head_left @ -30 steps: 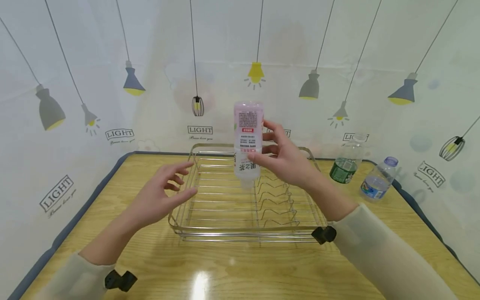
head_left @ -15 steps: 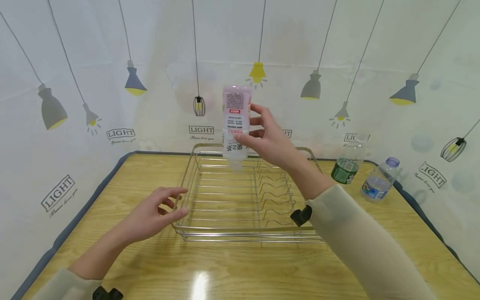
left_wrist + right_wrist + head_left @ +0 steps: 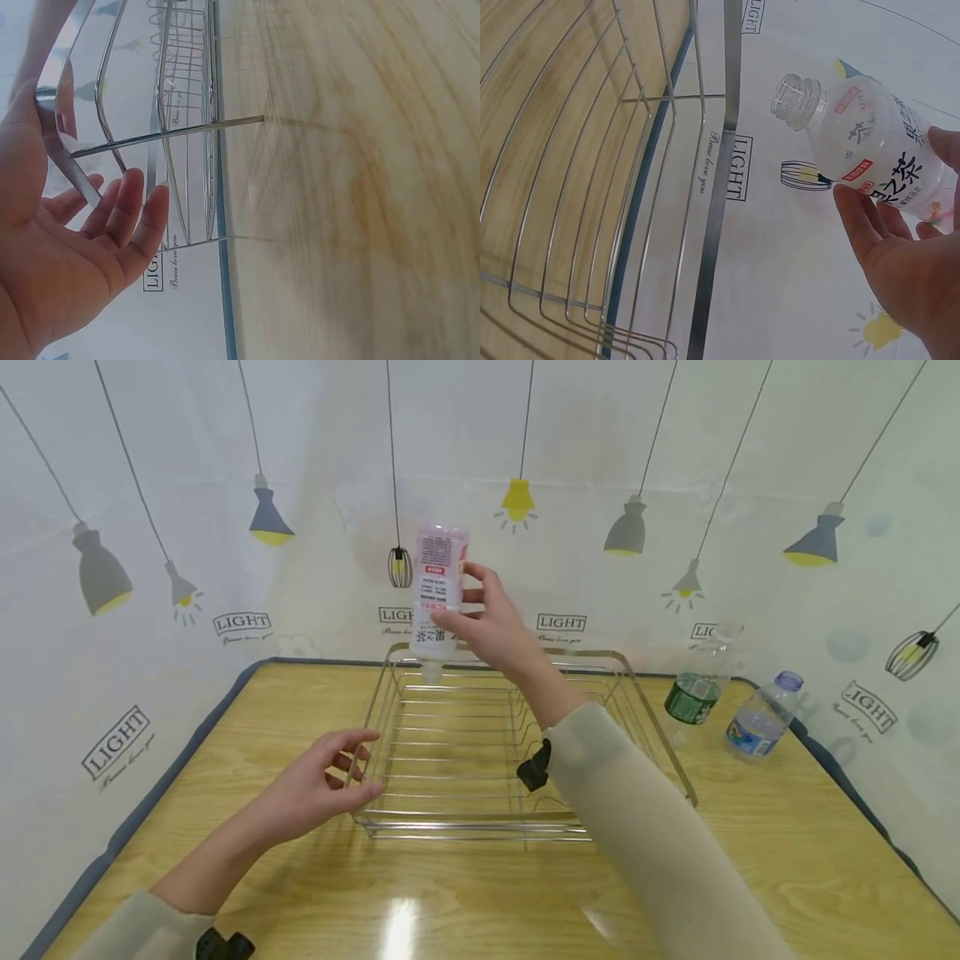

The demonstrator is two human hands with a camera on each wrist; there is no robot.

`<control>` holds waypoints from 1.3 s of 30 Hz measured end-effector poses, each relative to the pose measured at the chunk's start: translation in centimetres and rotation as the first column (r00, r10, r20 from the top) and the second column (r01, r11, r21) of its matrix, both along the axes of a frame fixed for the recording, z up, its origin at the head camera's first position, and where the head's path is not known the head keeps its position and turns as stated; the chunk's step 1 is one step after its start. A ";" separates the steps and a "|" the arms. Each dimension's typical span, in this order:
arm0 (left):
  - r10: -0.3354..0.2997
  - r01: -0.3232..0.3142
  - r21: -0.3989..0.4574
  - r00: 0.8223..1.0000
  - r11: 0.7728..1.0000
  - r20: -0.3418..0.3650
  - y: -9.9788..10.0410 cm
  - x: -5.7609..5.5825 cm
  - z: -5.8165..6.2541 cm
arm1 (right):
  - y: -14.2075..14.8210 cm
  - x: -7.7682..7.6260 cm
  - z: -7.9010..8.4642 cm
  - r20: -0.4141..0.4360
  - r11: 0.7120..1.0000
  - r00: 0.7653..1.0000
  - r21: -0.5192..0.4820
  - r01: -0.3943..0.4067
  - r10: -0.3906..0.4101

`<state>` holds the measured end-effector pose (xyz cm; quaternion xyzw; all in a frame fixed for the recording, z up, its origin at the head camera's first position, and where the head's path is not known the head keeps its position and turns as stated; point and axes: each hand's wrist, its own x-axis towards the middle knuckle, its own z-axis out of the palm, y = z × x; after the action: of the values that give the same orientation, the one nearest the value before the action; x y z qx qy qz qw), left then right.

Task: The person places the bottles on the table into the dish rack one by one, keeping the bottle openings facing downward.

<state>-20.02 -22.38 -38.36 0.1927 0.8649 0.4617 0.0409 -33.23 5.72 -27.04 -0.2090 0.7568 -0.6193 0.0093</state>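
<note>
In the head view my right hand grips a clear plastic bottle upside down above the far left part of a metal wire dish rack. Its label is white and pink, with dark lettering. The right wrist view shows the bottle's uncapped threaded mouth, with fingers and thumb on either side of the body. My left hand is at the rack's left rim, near the front corner. In the left wrist view its fingers are spread and loosely bent beside the rim.
Two more plastic bottles stand on the wooden table right of the rack: one with a green label, one with a blue label. A patterned cloth with printed lamps rises behind the table. The rack's right half has wavy wire dividers.
My right hand has carried the inverted bottle left and upward, from over the rack's middle to its far left. My left hand has lowered toward the rack's front left rim.
</note>
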 end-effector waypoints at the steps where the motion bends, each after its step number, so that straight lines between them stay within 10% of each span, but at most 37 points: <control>1: 0.001 -0.001 0.001 1.000 1.000 0.002 0.0 0.0 0.0 | -0.4 -0.3 -0.2 0.008 1.000 1.000 -0.003 0.007 -0.007; 22: -0.001 0.001 0.005 0.999 1.000 0.036 -0.2 -0.1 0.0 | -4.1 -3.8 -4.9 0.094 0.996 0.992 0.021 0.083 -0.085; 39: 0.003 -0.003 0.004 0.999 1.000 0.035 -0.1 -0.2 0.1 | -5.1 -4.1 -7.7 0.184 0.995 0.983 0.092 -0.037 0.019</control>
<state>-20.19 -22.45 -38.29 0.1833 0.8634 0.4669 0.0546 -37.38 0.65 -34.75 -0.1613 0.7783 -0.5990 0.0972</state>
